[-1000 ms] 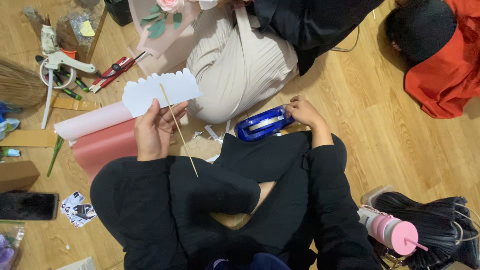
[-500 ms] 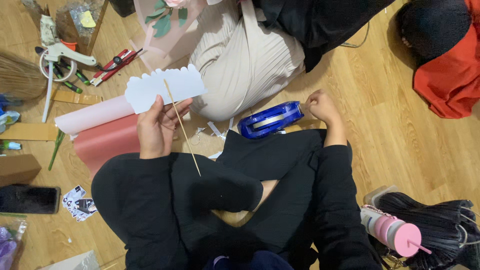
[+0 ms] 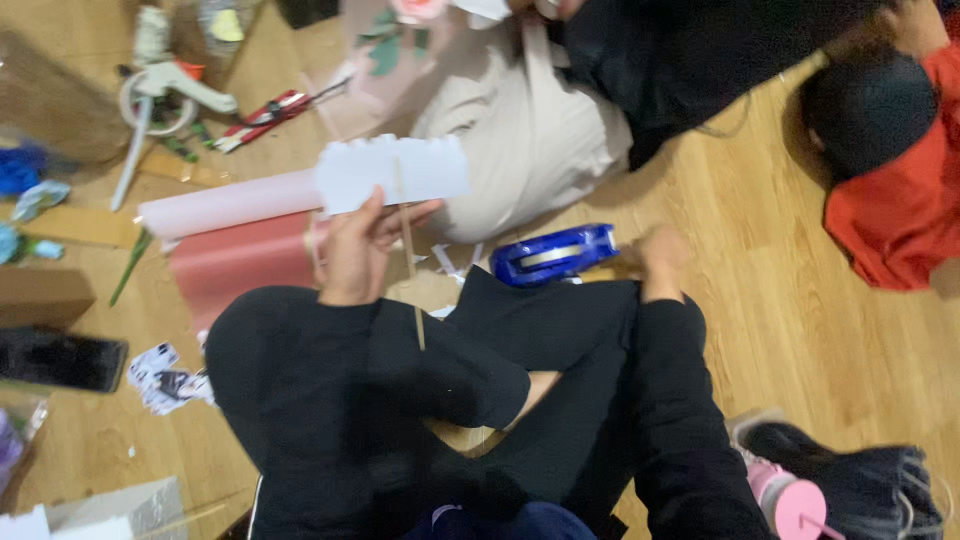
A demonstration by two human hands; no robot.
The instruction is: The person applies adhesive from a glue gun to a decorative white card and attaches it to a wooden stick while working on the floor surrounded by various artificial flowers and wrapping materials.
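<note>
My left hand (image 3: 362,246) holds a white paper cutout with a scalloped top edge (image 3: 392,172) together with a thin wooden stick (image 3: 411,262) that runs down over my black sleeve. My right hand (image 3: 662,256) is blurred and rests on the floor just right of a blue tape dispenser (image 3: 552,254); whether it grips anything I cannot tell. Both of my arms wear black sleeves, and I sit cross-legged.
Pink paper rolls (image 3: 232,232) lie left of my left hand. A white glue gun (image 3: 170,86), red scissors (image 3: 262,108) and scraps lie at the upper left. A black phone (image 3: 58,360) lies at the left. Another person in beige trousers (image 3: 520,140) sits ahead. A pink bottle (image 3: 790,498) stands lower right.
My right hand let go of the blue tape dispenser and moved right of it onto the floor. The view shifted and blurred. My left hand keeps the cutout and stick.
</note>
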